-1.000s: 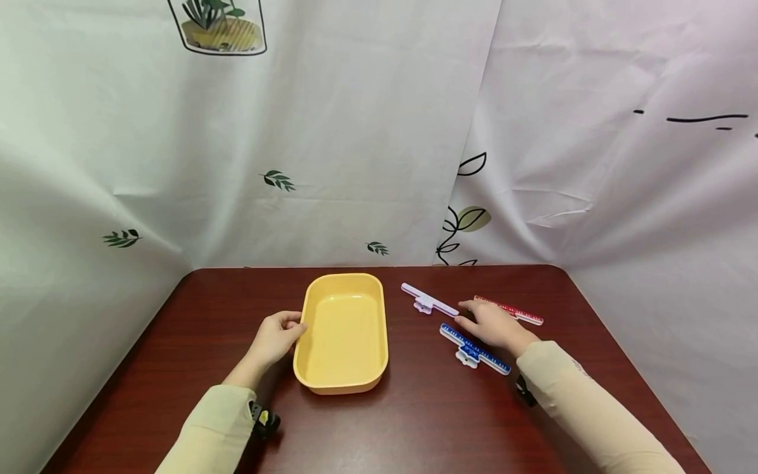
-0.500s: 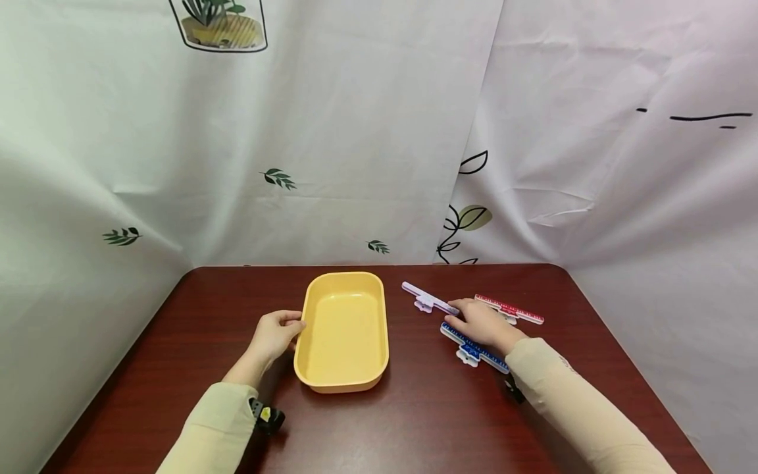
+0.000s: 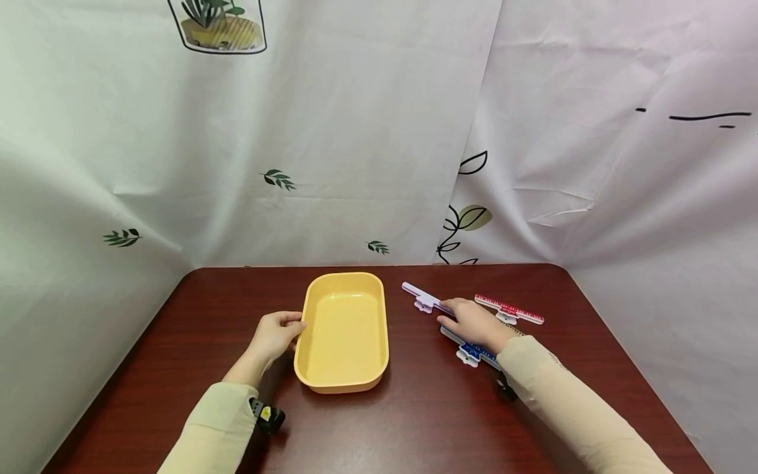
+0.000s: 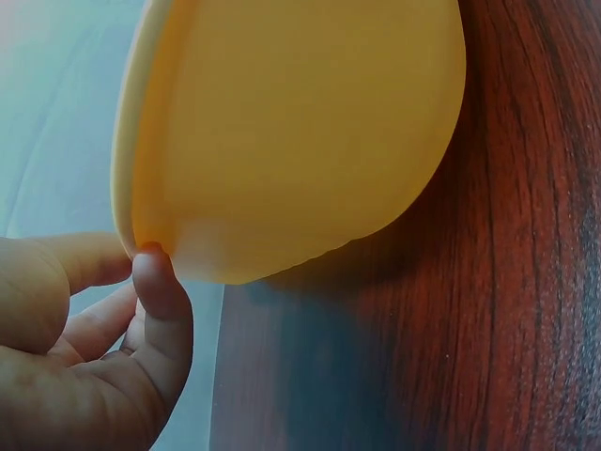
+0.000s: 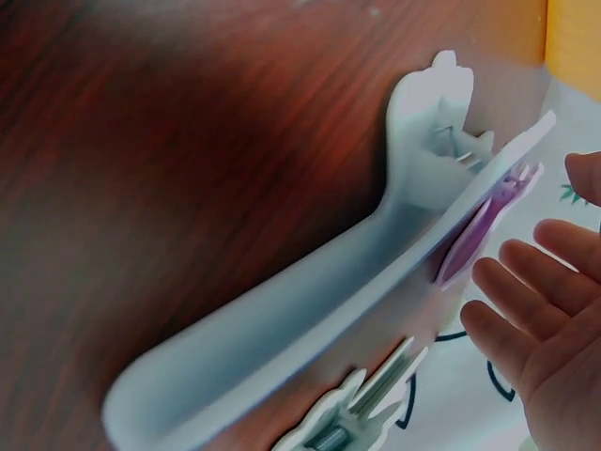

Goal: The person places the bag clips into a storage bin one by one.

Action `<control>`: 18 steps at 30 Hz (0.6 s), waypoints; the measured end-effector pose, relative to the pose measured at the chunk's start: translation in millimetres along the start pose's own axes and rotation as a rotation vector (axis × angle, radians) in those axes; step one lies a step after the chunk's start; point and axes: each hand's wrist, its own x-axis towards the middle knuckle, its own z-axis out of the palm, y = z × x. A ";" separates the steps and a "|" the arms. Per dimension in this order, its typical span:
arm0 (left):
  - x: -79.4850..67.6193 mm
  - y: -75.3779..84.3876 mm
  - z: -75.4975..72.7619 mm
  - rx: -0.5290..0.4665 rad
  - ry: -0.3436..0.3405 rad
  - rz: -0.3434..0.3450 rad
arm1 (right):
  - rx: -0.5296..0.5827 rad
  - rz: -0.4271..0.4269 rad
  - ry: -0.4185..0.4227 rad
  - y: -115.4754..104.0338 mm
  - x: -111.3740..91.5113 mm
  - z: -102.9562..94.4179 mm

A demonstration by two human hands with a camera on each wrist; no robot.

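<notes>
A yellow plastic tub (image 3: 340, 384) stands on the table, and my left hand (image 3: 275, 339) pinches its left rim between thumb and fingers. The left wrist view shows the thumb (image 4: 161, 287) on the rim. My right hand (image 3: 476, 326) reaches over the clips at the right, its fingertips at the right end of a lilac ruler-shaped clip (image 3: 423, 301). In the right wrist view its fingers are extended near the lilac clip (image 5: 479, 230), gripping nothing visible. A blue ruler-shaped clip (image 3: 468, 355) lies partly beneath the hand and sleeve. A red one (image 3: 512, 309) lies behind the hand.
Part of another ruler-shaped clip (image 3: 514, 327), brownish, shows between the right hand and the red clip. The dark red wooden table (image 3: 408, 421) ends at a white patterned cloth (image 3: 343, 131) behind and at both sides.
My right hand has moved left, from beside the red clip to the lilac clip's right end, uncovering more of the red clip and covering part of the blue one. The left hand stays put.
</notes>
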 end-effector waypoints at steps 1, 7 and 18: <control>0.2 -0.2 0.0 0.000 -0.002 0.000 | -0.007 -0.005 -0.004 -1.2 0.8 -0.1; 1.3 0.0 1.2 0.003 -0.007 0.003 | -0.033 -0.025 -0.010 -7.9 5.6 -1.9; -2.7 0.7 0.7 0.008 -0.012 0.012 | -0.049 -0.062 -0.025 -19.8 17.3 -1.4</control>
